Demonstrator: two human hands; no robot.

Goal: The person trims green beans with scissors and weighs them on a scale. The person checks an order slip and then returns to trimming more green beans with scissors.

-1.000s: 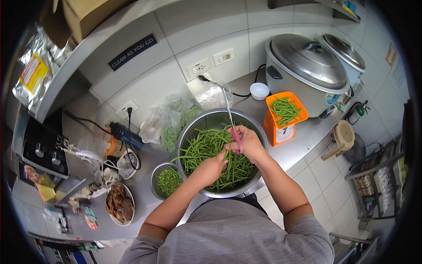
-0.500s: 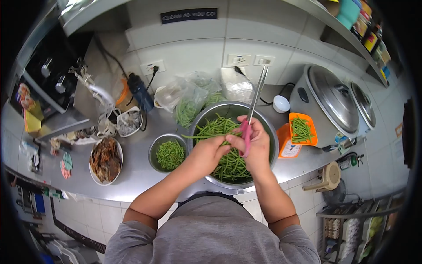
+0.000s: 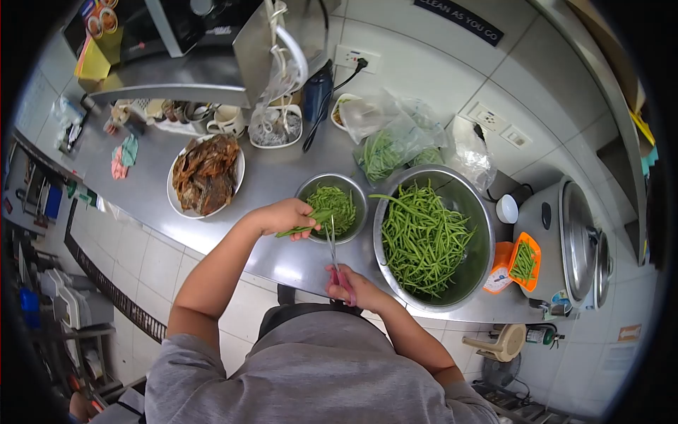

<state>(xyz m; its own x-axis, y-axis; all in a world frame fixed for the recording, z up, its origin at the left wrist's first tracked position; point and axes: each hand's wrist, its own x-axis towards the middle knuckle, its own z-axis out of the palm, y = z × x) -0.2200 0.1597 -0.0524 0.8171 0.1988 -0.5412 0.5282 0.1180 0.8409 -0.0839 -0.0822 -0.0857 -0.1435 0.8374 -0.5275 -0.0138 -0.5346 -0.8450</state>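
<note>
My left hand (image 3: 288,217) is closed round a small bunch of green beans (image 3: 300,227) at the near left rim of the small steel bowl (image 3: 362,205), which holds cut green pieces (image 3: 339,205). My right hand (image 3: 359,288) grips the pink handles of the scissors (image 3: 332,244). Their blades point up toward the small bowl, and their tips are beside the held beans. To the right, a large steel bowl (image 3: 482,261) contains a heap of long green beans (image 3: 424,237), with neither hand in it.
A plate of brown dried food (image 3: 206,175) sits at left. Behind the bowls lie clear bags of greens (image 3: 381,152). An orange scale tray of beans (image 3: 524,261), a white cup (image 3: 507,209) and a large lidded cooker (image 3: 554,226) stand at right.
Both hands have moved from the large bowl leftward to the small bowl. My left hand has brought beans along; the scissors came with my right. The camera view has turned left.
</note>
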